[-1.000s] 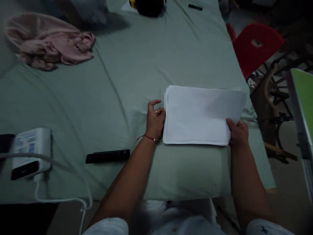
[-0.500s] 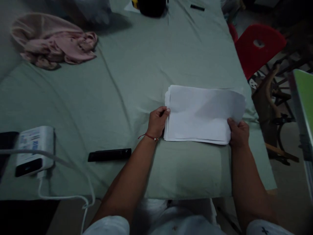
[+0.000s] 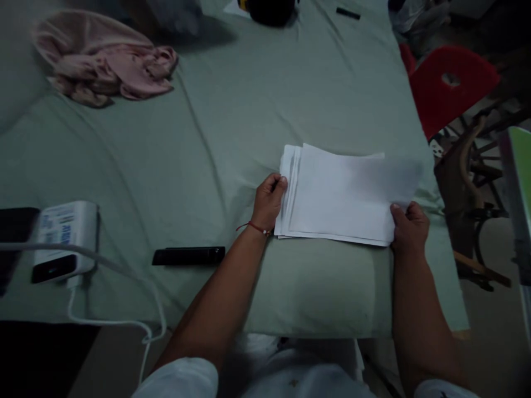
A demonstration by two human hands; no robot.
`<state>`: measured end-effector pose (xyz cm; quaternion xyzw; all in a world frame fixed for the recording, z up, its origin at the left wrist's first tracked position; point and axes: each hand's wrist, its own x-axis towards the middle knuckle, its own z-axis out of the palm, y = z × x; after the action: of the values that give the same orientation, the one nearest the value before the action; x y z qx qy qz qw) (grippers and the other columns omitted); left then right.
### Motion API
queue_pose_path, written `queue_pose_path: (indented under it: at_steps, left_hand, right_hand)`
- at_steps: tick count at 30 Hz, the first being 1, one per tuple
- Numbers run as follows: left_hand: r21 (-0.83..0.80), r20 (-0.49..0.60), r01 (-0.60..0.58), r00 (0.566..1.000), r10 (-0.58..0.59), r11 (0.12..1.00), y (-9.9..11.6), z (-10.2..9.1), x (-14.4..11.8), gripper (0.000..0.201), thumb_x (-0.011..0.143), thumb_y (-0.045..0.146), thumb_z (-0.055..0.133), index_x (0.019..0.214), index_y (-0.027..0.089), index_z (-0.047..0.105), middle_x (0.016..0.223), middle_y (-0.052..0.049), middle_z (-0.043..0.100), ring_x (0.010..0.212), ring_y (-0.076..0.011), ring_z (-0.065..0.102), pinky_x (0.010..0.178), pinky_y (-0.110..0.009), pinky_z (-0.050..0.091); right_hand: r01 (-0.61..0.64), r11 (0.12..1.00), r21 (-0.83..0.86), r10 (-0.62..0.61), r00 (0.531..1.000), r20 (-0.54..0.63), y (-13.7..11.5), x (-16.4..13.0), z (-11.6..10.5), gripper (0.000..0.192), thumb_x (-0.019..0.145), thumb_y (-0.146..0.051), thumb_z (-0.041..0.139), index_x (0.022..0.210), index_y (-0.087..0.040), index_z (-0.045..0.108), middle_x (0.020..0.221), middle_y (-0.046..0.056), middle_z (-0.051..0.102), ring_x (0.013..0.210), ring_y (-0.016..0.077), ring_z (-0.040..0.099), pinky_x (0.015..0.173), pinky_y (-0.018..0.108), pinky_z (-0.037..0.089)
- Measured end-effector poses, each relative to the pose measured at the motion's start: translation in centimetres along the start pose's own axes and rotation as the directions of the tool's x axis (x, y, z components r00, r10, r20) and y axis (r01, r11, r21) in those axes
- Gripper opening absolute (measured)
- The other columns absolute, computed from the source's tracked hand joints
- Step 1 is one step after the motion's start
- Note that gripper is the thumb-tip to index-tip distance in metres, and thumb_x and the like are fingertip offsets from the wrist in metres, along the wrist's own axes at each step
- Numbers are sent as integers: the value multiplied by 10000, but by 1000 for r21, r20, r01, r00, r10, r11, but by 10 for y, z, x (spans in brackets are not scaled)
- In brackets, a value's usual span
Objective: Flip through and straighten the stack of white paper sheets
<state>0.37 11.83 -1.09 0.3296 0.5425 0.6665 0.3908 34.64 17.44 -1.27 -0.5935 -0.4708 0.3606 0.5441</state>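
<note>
A loose stack of white paper sheets [image 3: 340, 193] lies between my hands, low over the green-covered table. My left hand [image 3: 269, 199] pinches the stack's left edge, thumb on top. At the lower right corner my right hand [image 3: 409, 225] grips the sheets with its thumb over them; its other fingers are partly hidden underneath. The upper sheets sit shifted to the right, so the edges of the lower ones show on the left. To the left of my left forearm lies a black stapler-like bar [image 3: 188, 256].
A white power bank or adapter [image 3: 66, 229] with a white cable [image 3: 112, 320] rests at the left. Farther back lie a pink cloth [image 3: 112, 63], a dark rounded object [image 3: 271, 11] and a small black stick [image 3: 348, 13]. A red chair [image 3: 450, 88] stands beyond the table's right edge.
The upper sheets have slid right against the lower ones, baring more of the lower edges at the left. My right hand has moved slightly right. The view has shifted a little.
</note>
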Motion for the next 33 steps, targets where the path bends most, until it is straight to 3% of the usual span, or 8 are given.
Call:
queue_pose_path:
  at_steps: [5,9,11,14,17,19,26,33]
  left_hand:
    - [-21,24,18,1000,-17,1000,-7,0,0,420,791,563,868,955,235,663,723,38,603,643,-123,509,621,-255,418]
    - [-60,34,82,996,-80,995,-9,2,-3,718,745,470,934,1356,306,594,721,52,617,592,-134,535,591,-268,425]
    - [-67,36,92,995,-89,994,-9,2,-4,815,756,414,939,1453,335,525,741,53,607,607,-142,548,615,-278,435]
    - [-51,57,99,994,-96,994,-8,2,-3,631,813,291,879,1365,326,576,744,55,578,626,-144,544,653,-281,439]
    - [28,67,43,997,-45,999,-7,2,-2,255,840,134,738,1056,252,670,737,45,587,673,-137,546,690,-264,433]
    - [90,82,10,996,-17,996,-5,2,-1,145,843,91,650,905,219,674,766,27,633,728,-138,567,728,-261,439]
    - [136,65,15,998,-24,991,-3,2,-3,174,851,132,592,884,213,743,816,11,696,766,-152,578,761,-277,441]
    - [87,51,7,999,-11,996,0,4,-4,113,858,327,715,831,217,710,788,13,659,751,-156,541,736,-271,437]
  right_hand:
    - [12,1000,23,-11,999,-39,-5,-2,0,321,657,-387,858,858,-195,696,800,-10,675,682,127,531,646,280,436]
    - [63,998,-3,-63,993,-98,-8,-2,0,274,670,-368,837,833,-186,713,734,-21,632,658,122,477,637,295,398]
    - [75,997,18,-72,990,-118,-8,-1,-1,273,647,-359,838,814,-184,709,734,-17,627,660,123,472,645,295,396]
    - [47,996,79,-36,990,-135,-7,2,-2,322,586,-364,856,801,-197,684,749,-15,633,668,132,481,658,300,405]
    - [55,995,82,-44,991,-127,-6,4,-2,360,582,-393,854,841,-210,683,771,-21,639,690,143,498,693,320,422]
    - [60,995,78,-50,991,-123,-6,4,-2,367,601,-404,850,855,-196,686,769,-20,622,686,134,490,688,315,411]
    - [65,995,76,-55,989,-134,-10,1,1,339,618,-420,834,806,-203,654,733,-19,576,673,130,450,621,292,377]
    - [78,994,71,-70,991,-110,-8,2,2,395,628,-475,859,841,-220,645,755,-10,606,710,156,501,668,309,423]
